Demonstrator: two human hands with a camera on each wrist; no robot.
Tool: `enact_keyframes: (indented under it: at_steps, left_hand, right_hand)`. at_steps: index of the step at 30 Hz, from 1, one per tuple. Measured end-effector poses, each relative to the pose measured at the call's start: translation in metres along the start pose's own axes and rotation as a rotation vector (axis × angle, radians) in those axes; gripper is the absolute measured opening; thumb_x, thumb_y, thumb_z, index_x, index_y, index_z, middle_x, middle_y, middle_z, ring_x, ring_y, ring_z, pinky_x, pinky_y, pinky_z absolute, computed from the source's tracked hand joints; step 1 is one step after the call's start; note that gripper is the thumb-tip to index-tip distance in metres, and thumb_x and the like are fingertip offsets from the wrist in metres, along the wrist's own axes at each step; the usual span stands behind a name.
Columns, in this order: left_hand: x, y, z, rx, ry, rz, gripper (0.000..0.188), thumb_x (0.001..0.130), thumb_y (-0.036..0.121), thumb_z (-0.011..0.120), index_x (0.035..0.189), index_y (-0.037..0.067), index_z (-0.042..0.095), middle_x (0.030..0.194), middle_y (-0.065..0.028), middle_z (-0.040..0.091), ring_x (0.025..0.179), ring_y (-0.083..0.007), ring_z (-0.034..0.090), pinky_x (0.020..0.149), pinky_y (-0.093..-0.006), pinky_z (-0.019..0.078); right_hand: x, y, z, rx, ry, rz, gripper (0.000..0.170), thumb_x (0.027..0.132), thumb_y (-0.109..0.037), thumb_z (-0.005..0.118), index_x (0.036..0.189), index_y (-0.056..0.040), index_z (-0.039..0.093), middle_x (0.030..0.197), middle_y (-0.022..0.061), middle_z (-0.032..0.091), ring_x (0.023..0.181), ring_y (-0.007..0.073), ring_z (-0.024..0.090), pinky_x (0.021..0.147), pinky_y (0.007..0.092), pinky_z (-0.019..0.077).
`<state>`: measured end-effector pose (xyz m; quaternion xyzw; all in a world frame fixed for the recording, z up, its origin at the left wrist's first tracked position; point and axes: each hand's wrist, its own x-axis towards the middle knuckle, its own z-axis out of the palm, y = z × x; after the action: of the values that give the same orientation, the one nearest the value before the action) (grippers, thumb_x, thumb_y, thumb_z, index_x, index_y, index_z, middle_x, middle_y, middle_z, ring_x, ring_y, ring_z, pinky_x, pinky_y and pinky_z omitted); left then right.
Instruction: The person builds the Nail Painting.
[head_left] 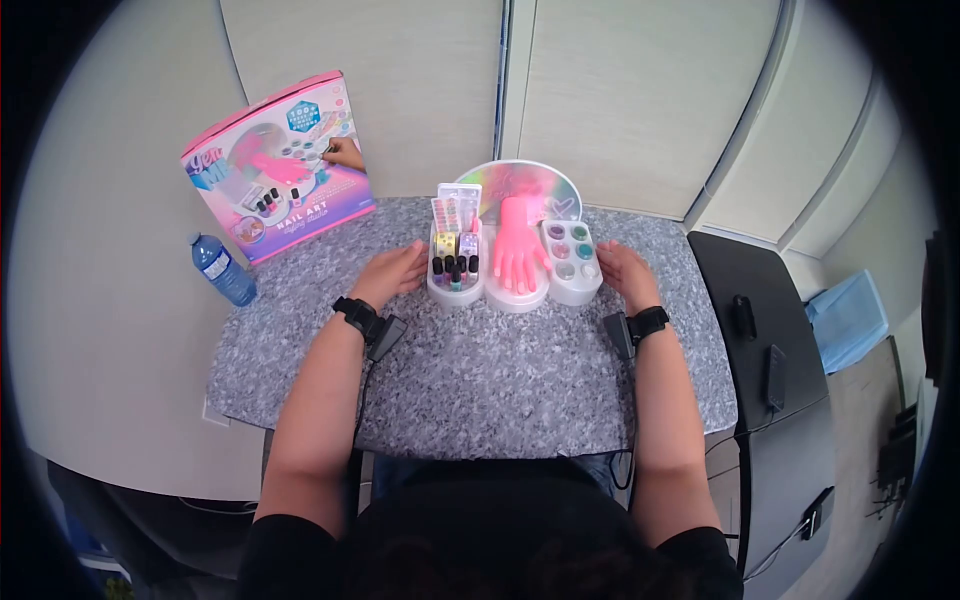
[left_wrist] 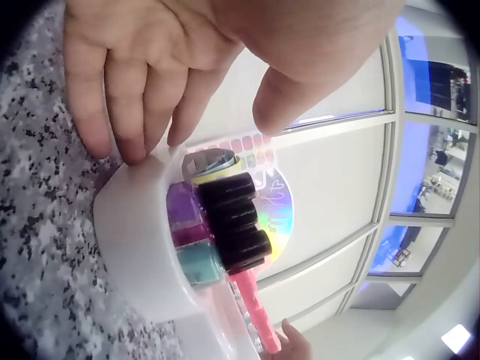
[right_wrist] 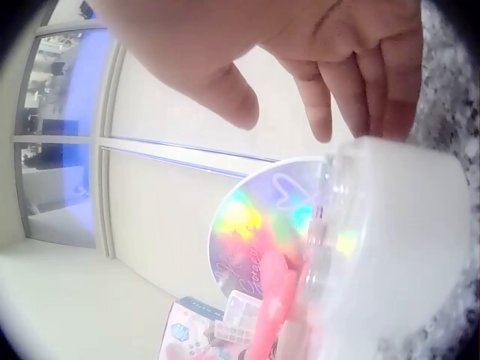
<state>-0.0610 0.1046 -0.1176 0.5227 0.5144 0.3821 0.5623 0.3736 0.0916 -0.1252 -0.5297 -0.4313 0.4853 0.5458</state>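
Observation:
A white nail art stand sits on the speckled table, a pink model hand at its middle. Its left tray carries several black-capped nail polish bottles and sticker sheets. In the right tray are round pots of coloured bits. Behind rises a rainbow-sheen round panel. My left hand is at the stand's left side, fingers straight with the tips at the tray wall. At the opposite side my right hand has extended fingers, tips right at the right tray.
The pink and purple nail art box stands at the back left of the table. A blue-tinted water bottle is in front of it. To the right, a black side surface holds a remote-like device.

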Motion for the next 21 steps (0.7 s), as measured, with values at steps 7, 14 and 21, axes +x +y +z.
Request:
enact_keyframes:
  at_steps: [7,14,21]
  left_hand:
    - [0.002,-0.002,0.008,-0.088,0.103,0.058,0.071,0.111,0.064,0.053,0.151,0.006,0.065,0.151,-0.0136,0.068,0.127,-0.0220,0.069,0.109,-0.0374,0.0548]
    - [0.016,-0.020,0.007,-0.128,0.350,0.317,0.055,0.117,0.049,0.049,0.107,0.004,0.079,0.094,-0.0011,0.073,0.072,-0.0076,0.058,0.066,-0.0249,0.0454]
    - [0.026,-0.033,0.006,-0.040,0.344,0.315,0.052,0.116,0.046,0.053,0.092,0.006,0.074,0.075,0.0039,0.060,0.062,-0.0060,0.049,0.057,-0.0247,0.0385]
  right_hand:
    - [0.012,0.014,0.000,0.085,0.067,-0.008,0.052,0.107,-0.046,0.065,0.137,-0.0029,0.066,0.129,0.0123,0.076,0.112,0.0218,0.072,0.097,0.0374,0.0565]
    - [0.016,0.028,0.002,0.067,0.153,-0.069,0.041,0.112,-0.042,0.059,0.125,-0.0050,0.070,0.115,0.0066,0.077,0.095,0.0167,0.072,0.081,0.0325,0.0572]
    - [0.024,0.046,-0.001,-0.086,0.175,-0.192,0.032,0.115,-0.031,0.057,0.122,-0.0050,0.074,0.105,0.0046,0.077,0.080,0.0131,0.071,0.067,0.0297,0.0552]
